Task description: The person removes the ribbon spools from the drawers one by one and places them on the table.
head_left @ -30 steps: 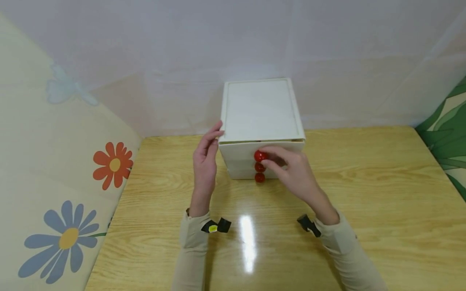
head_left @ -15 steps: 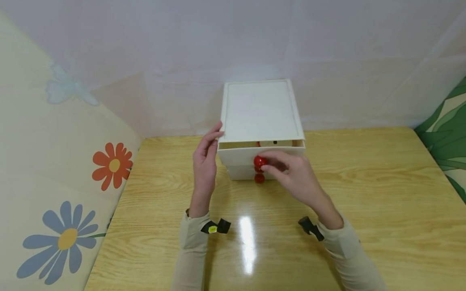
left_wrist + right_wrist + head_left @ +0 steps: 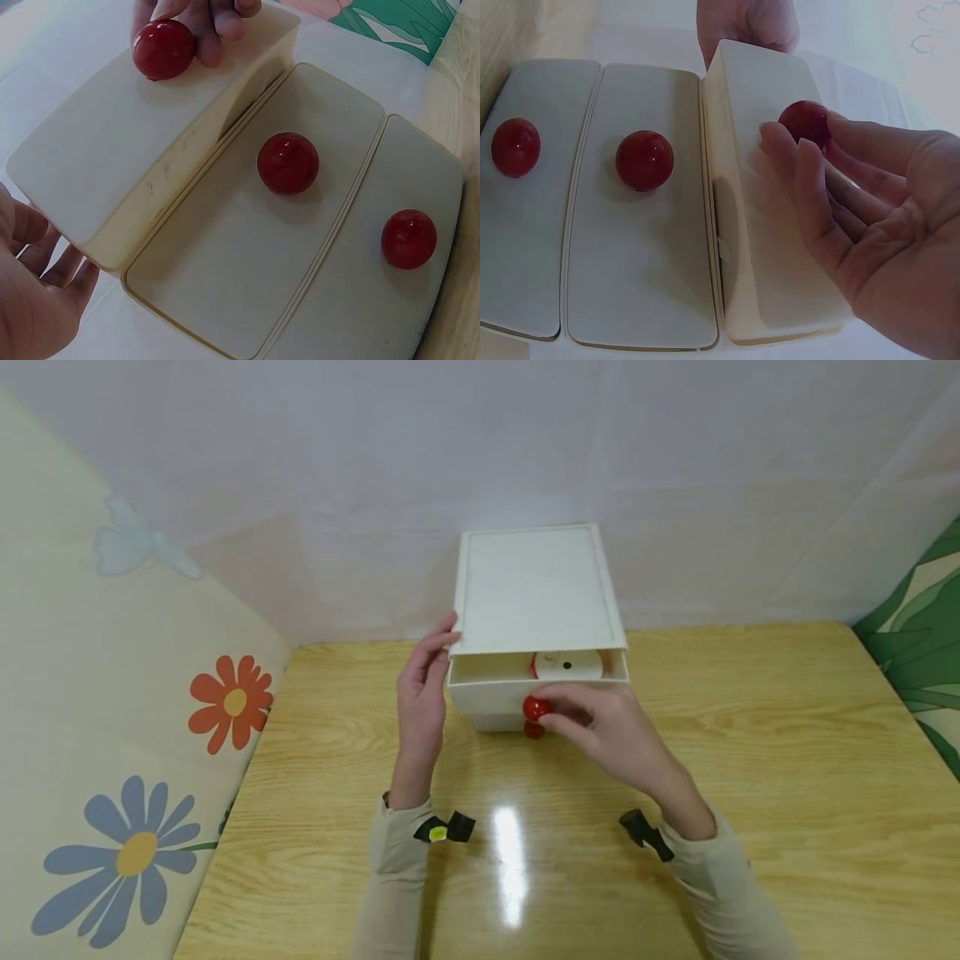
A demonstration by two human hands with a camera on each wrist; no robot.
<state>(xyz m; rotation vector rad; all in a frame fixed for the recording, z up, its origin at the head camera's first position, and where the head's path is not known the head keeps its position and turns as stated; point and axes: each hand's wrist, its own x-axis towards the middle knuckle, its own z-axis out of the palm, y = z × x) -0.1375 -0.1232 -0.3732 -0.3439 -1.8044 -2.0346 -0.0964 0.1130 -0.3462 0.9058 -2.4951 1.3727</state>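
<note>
A small white drawer cabinet (image 3: 538, 587) stands on the table against the back wall. Its top drawer (image 3: 487, 696) is pulled partway out, with the two lower drawers flush. My right hand (image 3: 617, 733) pinches the round red knob (image 3: 536, 707) of the top drawer between thumb and fingers. Along the cabinet's left side lies my left hand (image 3: 422, 697), fingers extended and touching near the top front corner. Inside the drawer, partly under the cabinet top, shows a white rounded thing (image 3: 585, 664) with a red edge and a black dot. The middle knob (image 3: 288, 163) and bottom knob (image 3: 409, 238) are untouched.
The wooden table (image 3: 765, 760) extends to both sides and in front of the cabinet. Behind rises a pale cloth wall (image 3: 360, 502). A flower-printed panel (image 3: 82, 693) borders the left, a green leaf print (image 3: 930, 635) the right.
My right hand has drawn the top drawer out toward me by its knob, from nearly closed to partway out, uncovering the white rounded thing inside. My left hand has stayed in place.
</note>
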